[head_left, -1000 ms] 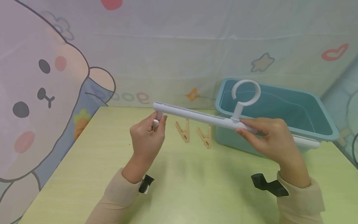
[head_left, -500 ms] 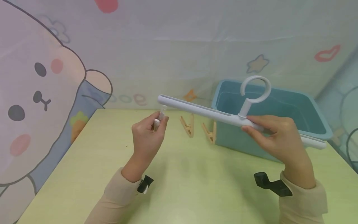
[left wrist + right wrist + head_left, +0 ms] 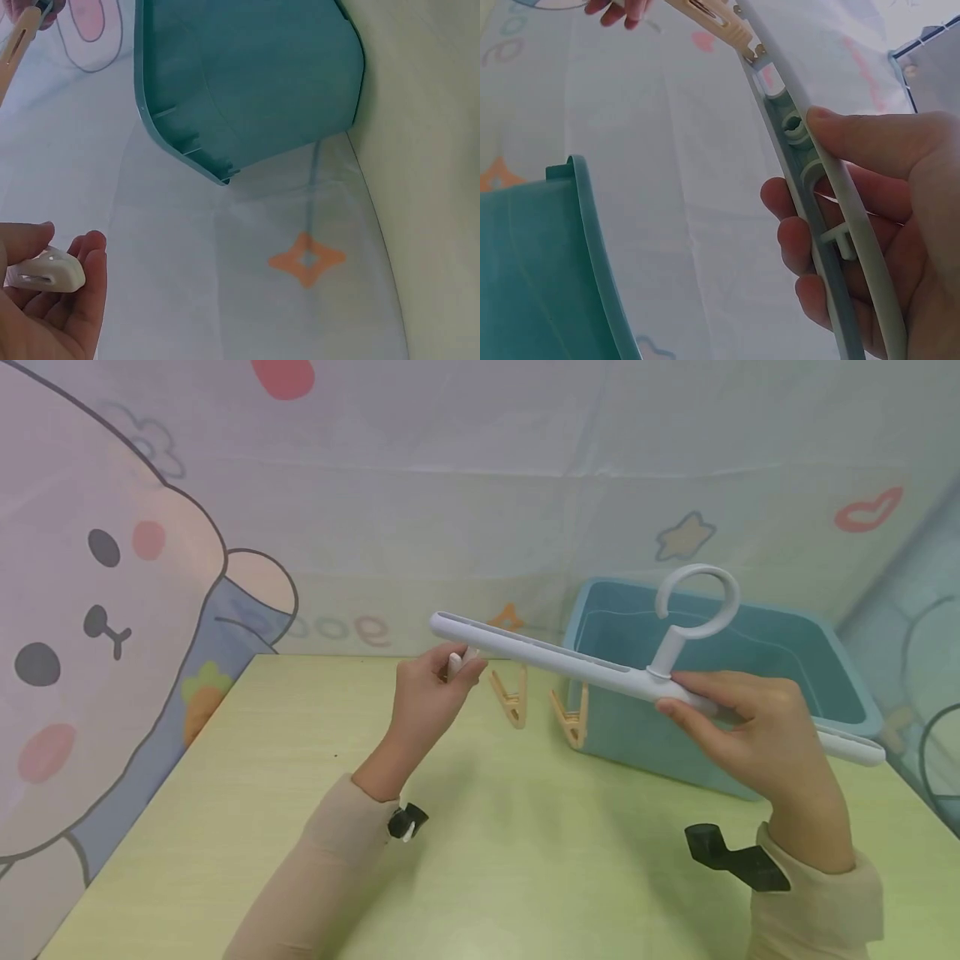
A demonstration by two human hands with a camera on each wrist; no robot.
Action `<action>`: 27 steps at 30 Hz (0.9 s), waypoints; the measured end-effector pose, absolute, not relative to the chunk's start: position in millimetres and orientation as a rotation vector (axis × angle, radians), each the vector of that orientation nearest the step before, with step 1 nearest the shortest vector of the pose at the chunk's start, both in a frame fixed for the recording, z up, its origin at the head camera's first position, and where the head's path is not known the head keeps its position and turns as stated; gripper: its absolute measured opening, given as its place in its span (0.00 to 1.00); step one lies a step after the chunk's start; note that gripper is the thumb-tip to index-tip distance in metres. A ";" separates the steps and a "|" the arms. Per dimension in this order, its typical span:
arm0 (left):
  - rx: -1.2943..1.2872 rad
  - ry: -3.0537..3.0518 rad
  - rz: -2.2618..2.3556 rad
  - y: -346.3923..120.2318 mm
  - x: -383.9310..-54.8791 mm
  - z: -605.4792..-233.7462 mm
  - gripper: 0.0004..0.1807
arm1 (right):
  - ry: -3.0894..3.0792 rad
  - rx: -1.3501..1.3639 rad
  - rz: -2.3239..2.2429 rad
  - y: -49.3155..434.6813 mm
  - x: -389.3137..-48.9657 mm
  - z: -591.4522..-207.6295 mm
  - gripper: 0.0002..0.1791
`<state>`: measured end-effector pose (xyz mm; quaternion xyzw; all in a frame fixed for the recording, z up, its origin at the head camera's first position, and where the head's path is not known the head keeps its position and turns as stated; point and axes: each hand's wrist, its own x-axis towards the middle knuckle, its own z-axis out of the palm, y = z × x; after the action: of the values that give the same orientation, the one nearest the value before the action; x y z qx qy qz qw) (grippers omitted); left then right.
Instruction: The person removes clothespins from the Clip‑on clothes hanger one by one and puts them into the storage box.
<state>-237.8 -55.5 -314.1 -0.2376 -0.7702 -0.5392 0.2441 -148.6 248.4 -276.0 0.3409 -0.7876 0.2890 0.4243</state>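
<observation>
In the head view my right hand (image 3: 765,735) grips a white clothes hanger (image 3: 540,653) by its bar, right of the round hook, and holds it above the table. Two beige clothespins (image 3: 513,702) hang below the bar's left half; one (image 3: 712,21) shows at the hanger's slot in the right wrist view. My left hand (image 3: 431,706) pinches a small white clip-like piece (image 3: 49,271) between thumb and fingers. It is just under the hanger's left end; whether the piece touches the bar I cannot tell.
A teal plastic basin (image 3: 645,752) stands behind the hanger at the right on the pale yellow table (image 3: 517,860). A printed cloth (image 3: 450,518) with a bear and small drawings hangs along the back.
My left hand has moved right and up with the white piece, closer to the hanger's underside. The hanger and its clothespins have shifted slightly right in the view.
</observation>
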 end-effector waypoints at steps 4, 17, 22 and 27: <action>-0.650 -2.168 -1.537 -44.7 -248.8 -308.3 0.09 | -1.974 0.854 0.735 248.8 -145.4 -274.0 0.30; -0.786 -2.136 -2.081 2.8 -280.7 -288.4 0.16 | -1.980 0.869 0.766 250.6 -139.7 -270.5 0.31; -0.653 -2.356 -1.999 19.2 -284.4 -273.1 0.17 | -1.969 0.876 0.770 251.1 -137.5 -269.4 0.31; -0.691 -2.413 -2.001 34.8 -282.4 -262.6 0.16 | -1.962 0.858 0.764 253.9 -133.0 -267.5 0.31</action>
<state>-282.4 34.8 -262.6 -0.2150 -0.7514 -0.6229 -0.0342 -133.0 253.9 -267.5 0.3424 -0.7831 0.3048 0.4204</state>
